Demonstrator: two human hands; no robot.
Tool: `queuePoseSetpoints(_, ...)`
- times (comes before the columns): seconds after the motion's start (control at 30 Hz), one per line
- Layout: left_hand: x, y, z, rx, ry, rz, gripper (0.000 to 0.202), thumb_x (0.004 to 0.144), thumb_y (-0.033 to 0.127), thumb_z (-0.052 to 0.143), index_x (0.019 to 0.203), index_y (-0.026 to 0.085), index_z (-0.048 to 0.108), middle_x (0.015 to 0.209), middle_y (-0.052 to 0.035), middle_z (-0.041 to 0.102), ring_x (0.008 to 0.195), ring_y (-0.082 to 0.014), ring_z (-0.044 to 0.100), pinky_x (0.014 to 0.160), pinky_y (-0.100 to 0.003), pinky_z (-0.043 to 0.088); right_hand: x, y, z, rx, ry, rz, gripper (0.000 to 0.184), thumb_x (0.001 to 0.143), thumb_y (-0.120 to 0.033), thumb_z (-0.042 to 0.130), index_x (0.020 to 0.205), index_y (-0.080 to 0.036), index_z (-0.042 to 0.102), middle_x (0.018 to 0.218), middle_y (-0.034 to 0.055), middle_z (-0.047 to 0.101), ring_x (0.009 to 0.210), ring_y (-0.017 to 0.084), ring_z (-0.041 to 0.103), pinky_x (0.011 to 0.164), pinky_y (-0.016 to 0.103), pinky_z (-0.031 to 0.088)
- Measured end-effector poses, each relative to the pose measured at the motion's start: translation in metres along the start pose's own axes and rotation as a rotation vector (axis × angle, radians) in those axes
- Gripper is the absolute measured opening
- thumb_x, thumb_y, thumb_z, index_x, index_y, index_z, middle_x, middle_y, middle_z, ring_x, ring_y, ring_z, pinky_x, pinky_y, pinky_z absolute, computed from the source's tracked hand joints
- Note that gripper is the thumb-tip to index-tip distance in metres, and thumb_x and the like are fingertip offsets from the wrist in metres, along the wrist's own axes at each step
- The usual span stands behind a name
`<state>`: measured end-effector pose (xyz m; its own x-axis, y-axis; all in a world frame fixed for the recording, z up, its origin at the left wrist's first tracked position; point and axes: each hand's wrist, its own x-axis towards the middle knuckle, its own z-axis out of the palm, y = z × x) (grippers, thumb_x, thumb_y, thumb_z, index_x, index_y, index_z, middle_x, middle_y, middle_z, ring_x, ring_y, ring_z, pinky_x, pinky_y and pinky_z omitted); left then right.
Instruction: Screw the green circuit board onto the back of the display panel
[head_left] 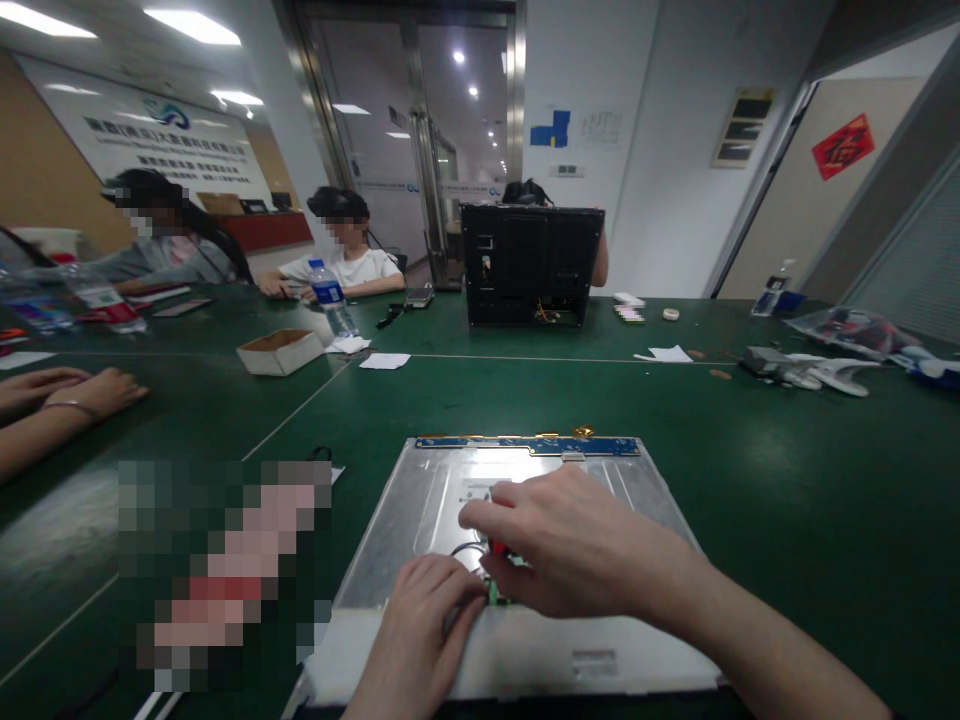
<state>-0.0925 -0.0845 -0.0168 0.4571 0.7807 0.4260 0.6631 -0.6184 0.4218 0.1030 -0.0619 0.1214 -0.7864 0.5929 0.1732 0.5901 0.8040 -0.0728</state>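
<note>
A display panel (397,510) lies on the green table in front of me, its silver metal back facing up. Along its far edge runs a blue circuit board strip (480,445). Near its middle, a small green circuit board (493,592) shows between my hands, with a dark wire (466,547) beside it. The fingers of my left hand (431,610) are drawn together at that board's left side; what they pinch is hidden. Over the board, my right hand (559,540) is curled with thumb and fingers around a small red object (498,547), mostly covered.
A pixelated pinkish item (247,550) lies left of the panel. Another person's hands (97,393) rest at the left. Farther back are an open box (280,352), a water bottle (332,297), a black monitor housing (534,262) with a person behind, and grey-white parts (806,370).
</note>
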Motion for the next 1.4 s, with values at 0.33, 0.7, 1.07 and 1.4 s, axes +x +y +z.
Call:
queuePoseSetpoints(0.33, 0.0001, -0.0016, 0.0031, -0.003, 0.034, 0.008, 0.013, 0.086, 0.018, 0.049, 0.080, 0.022, 0.060, 0.079, -0.0015, 0.064, 0.075, -0.0196, 0.059, 0.070, -0.033, 0.046, -0.0003, 0.0038, 0.0031, 0.052, -0.017, -0.003, 0.023, 0.090, -0.044, 0.046, 0.091, -0.022, 0.053, 0.074, -0.0006, 0.064, 0.058, 0.012, 0.051, 0.047, 0.026, 0.018)
queuePoseSetpoints(0.7, 0.0002, 0.0003, 0.0010, -0.013, 0.031, 0.005, 0.011, 0.084, 0.018, 0.050, 0.081, 0.021, 0.060, 0.080, -0.0025, 0.064, 0.078, -0.0211, 0.060, 0.073, -0.035, 0.047, -0.0024, 0.0022, -0.0004, 0.090, 0.008, -0.036, 0.019, 0.086, -0.037, 0.050, 0.094, -0.020, 0.049, 0.080, 0.0006, 0.064, 0.060, 0.012, 0.051, 0.046, 0.026, 0.019)
queuePoseSetpoints(1.07, 0.0030, 0.0033, -0.0022, -0.007, 0.014, 0.004, 0.012, 0.083, 0.019, 0.050, 0.078, 0.022, 0.060, 0.077, -0.0022, 0.064, 0.075, -0.0208, 0.060, 0.071, -0.034, 0.047, -0.0008, 0.0001, -0.0003, 0.046, -0.010, -0.010, 0.015, 0.084, -0.026, 0.047, 0.096, -0.018, 0.050, 0.080, 0.0014, 0.064, 0.058, 0.011, 0.048, 0.045, 0.026, 0.019)
queuePoseSetpoints(1.4, 0.0005, 0.0018, 0.0007, -0.001, 0.072, 0.011, 0.012, 0.085, 0.021, 0.049, 0.078, 0.021, 0.059, 0.078, -0.0031, 0.065, 0.075, -0.0213, 0.061, 0.068, -0.034, 0.048, -0.0008, 0.0031, 0.0020, 0.063, -0.026, -0.034, 0.025, 0.091, -0.045, 0.046, 0.088, -0.021, 0.054, 0.072, -0.0003, 0.064, 0.057, 0.011, 0.052, 0.048, 0.027, 0.019)
